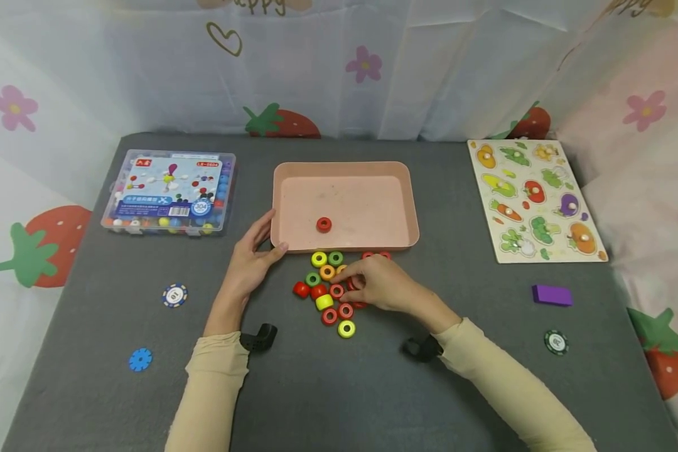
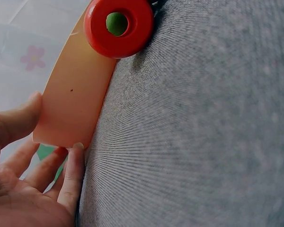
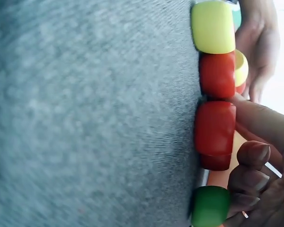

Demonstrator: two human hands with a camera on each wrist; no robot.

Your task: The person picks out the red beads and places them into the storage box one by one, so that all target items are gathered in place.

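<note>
My left hand (image 1: 247,267) holds the near left corner of a shallow pink tray (image 1: 344,242), its thumb at the front rim and its fingers along the side. One red ring-shaped bead (image 1: 324,225) lies inside the tray. In front of it is a pile of chunky beads, among them a green bead (image 1: 313,279), an orange bead (image 1: 328,272) and a yellow bead (image 1: 347,329). Over the pile, my right hand (image 1: 381,282) pinches a red bead (image 1: 336,291) between thumb and index finger. The right wrist view shows the thumb tip (image 3: 239,101) beside red beads.
A clear box of coloured balls (image 1: 169,194) stands back left, a vegetable puzzle board (image 1: 537,201) back right. A patterned chip (image 1: 174,295) and blue disc (image 1: 140,360) lie left; a purple block (image 1: 552,295) and dark chip (image 1: 556,342) lie right.
</note>
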